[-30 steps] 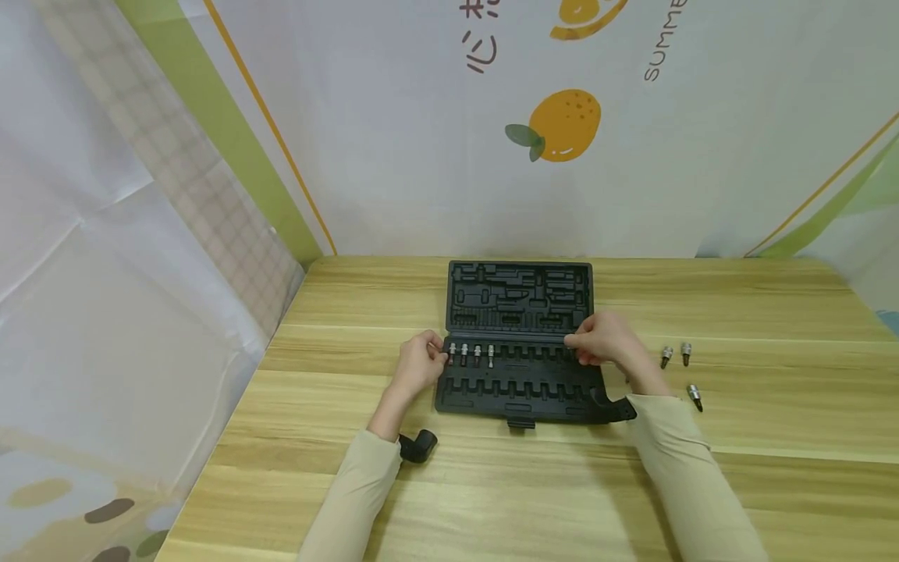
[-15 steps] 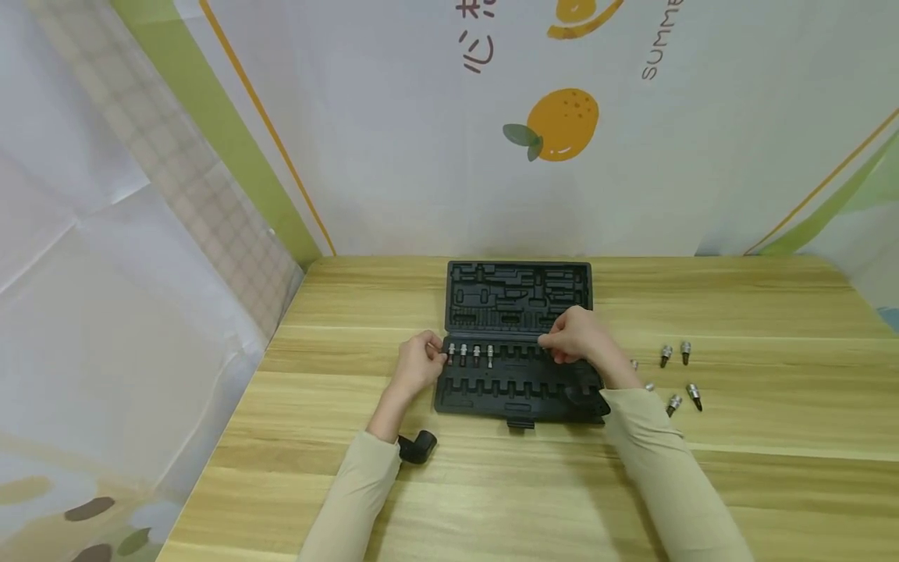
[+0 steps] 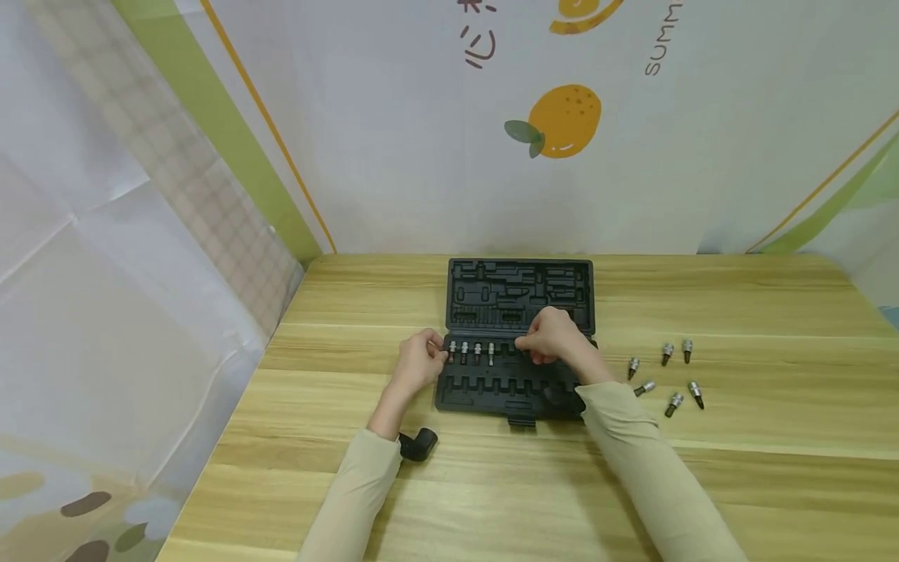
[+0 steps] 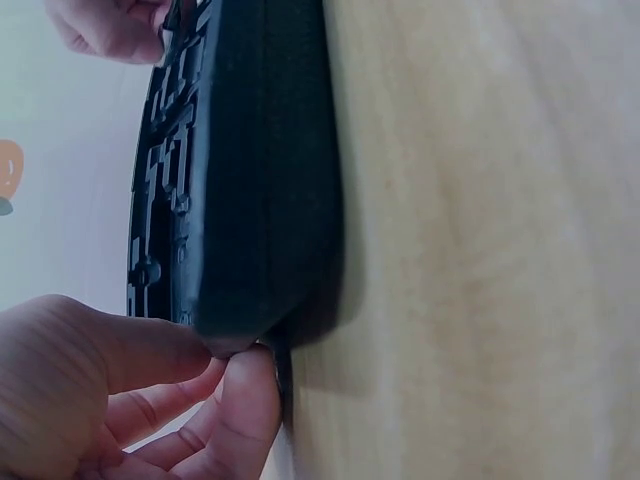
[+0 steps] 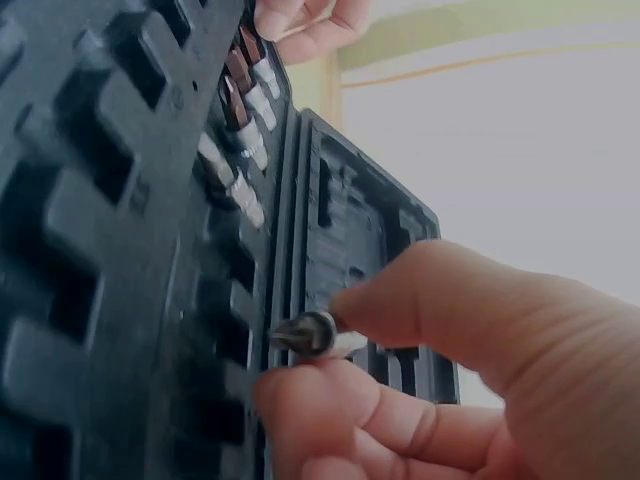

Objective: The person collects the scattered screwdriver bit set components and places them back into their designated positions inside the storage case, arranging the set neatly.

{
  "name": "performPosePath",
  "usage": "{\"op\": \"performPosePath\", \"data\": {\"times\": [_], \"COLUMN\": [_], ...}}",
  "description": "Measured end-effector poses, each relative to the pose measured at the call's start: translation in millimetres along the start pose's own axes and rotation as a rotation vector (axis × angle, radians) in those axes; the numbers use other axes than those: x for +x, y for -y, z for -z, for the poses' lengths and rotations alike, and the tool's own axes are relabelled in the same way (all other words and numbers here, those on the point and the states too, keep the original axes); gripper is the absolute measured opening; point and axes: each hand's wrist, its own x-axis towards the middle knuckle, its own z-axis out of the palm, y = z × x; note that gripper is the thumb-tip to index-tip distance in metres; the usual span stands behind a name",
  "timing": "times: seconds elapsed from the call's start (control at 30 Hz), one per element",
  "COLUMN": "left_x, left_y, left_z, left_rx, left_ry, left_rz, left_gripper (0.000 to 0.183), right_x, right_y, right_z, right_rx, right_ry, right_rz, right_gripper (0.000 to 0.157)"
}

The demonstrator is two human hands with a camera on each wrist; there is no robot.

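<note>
A black plastic socket case [image 3: 509,373] lies unfolded on the table, its moulded lid [image 3: 520,293] at the far side. My left hand [image 3: 420,363] pinches the left edge of the case between thumb and fingers, as the left wrist view shows close up. Thumb and forefinger of my right hand [image 3: 555,336] grip a bit socket [image 5: 310,333], its ridged tip pointing toward the slots. It hovers over the far row, just right of the several seated bit sockets [image 3: 477,353]. In the head view the held one is hidden behind the fingers.
Several loose bit sockets [image 3: 674,403] lie scattered on the wooden table [image 3: 772,375] right of the case. A black rounded object [image 3: 419,445] sits by the left forearm. A printed white cloth [image 3: 421,156] hangs behind the table.
My right hand has moved left along the far slot row with the bit socket, uncovering the loose ones on the table. My left hand has stayed at the case edge.
</note>
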Motion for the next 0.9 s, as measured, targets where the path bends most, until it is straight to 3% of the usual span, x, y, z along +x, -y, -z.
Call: {"op": "performPosePath", "data": {"times": [0.53, 0.9], "left_x": [0.8, 1.1], "left_y": [-0.4, 0.7], "left_z": [-0.9, -1.4], "left_rx": [0.025, 0.005], "left_ry": [-0.008, -0.015], "left_rz": [0.003, 0.012], "left_gripper": [0.007, 0.007], "right_x": [16, 22], "right_y": [20, 24], "right_z": [-19.9, -23.5], "right_rx": [-0.069, -0.126], "right_ry": [0.004, 0.009], "right_rz": [-0.056, -0.121], "right_gripper": [0.035, 0.022]}}
